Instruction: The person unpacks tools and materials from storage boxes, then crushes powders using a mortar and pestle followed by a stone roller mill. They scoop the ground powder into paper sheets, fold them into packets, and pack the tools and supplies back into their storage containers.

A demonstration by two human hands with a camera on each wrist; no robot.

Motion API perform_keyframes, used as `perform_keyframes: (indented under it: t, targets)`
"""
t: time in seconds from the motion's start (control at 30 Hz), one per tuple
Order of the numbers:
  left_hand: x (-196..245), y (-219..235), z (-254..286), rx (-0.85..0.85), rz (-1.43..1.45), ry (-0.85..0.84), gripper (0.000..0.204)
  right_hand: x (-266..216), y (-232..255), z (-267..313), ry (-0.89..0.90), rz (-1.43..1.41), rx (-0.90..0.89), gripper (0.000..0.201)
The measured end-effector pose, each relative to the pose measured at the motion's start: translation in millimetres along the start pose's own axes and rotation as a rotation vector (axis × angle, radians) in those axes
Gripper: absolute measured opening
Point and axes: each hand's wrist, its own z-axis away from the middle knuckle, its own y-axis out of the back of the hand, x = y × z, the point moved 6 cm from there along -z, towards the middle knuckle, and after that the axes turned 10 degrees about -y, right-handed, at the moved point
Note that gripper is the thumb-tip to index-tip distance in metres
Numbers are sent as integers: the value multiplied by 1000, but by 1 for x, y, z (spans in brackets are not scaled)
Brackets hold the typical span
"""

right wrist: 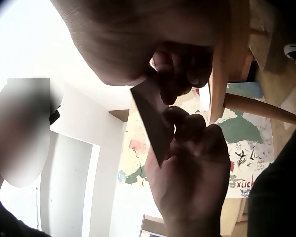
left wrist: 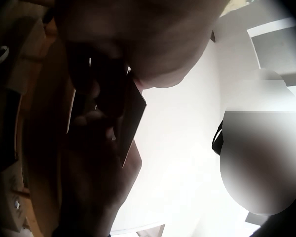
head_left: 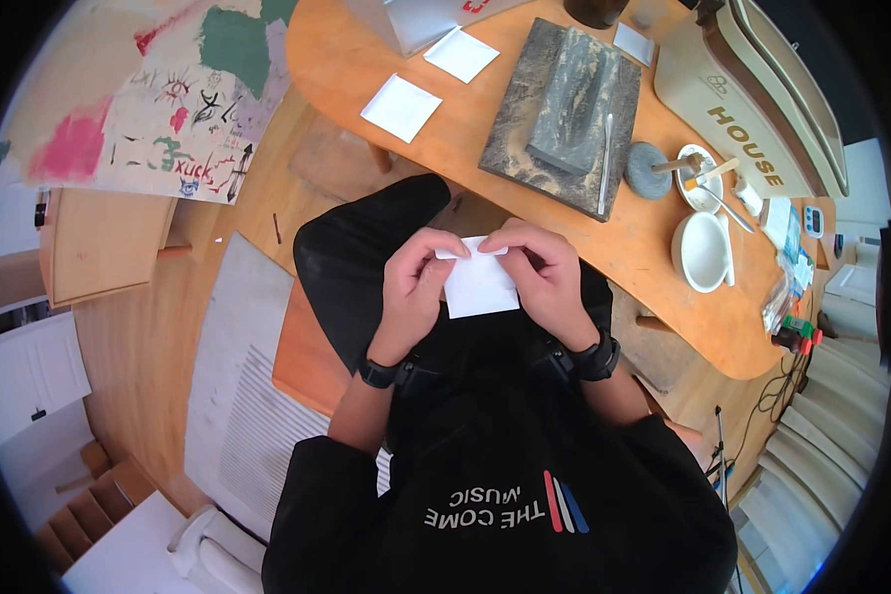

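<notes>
A small square of white paper (head_left: 480, 289) is held up over the lap, with a narrow strip folded over along its far edge. My left hand (head_left: 418, 285) pinches the far left corner between thumb and fingers. At the far right corner my right hand (head_left: 546, 281) pinches the same folded strip. Both thumbs lie on the near face, close to the fold. From below, in the right wrist view, the paper (right wrist: 150, 116) stands tilted between the two hands, curled fingers behind it. The left wrist view shows the paper (left wrist: 132, 121) edge-on and dark.
Two white paper squares (head_left: 401, 108) lie on the wooden table (head_left: 653, 267) beyond the hands. Further right are a dark stone slab (head_left: 515, 124) with a thin metal tool (head_left: 606, 163), a round grey stone (head_left: 648, 170), a white bowl (head_left: 701, 252) and a beige HOUSE box (head_left: 733, 109).
</notes>
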Motion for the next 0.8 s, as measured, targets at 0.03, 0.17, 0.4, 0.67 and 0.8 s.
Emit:
perform_keyframes:
  t: [0.03,0.17,0.4,0.67,0.8]
  targets:
    - [-3,2,1,-105,42,29,14,6,1,1,-4,-2,-6,13]
    - [-6,12,0,-210,91,6,14,8,-6,1,31,22,-52,14]
    - [-4,9,0,-147,-238,36,14,3,-7,1,-124,86,47,13]
    - [-1,11,-8,-197,110,250,12,-26,-15,2,424,513,101,20]
    - [2,13,-23,-101,40,193,11,-40,-19,-10,465,503,73,20]
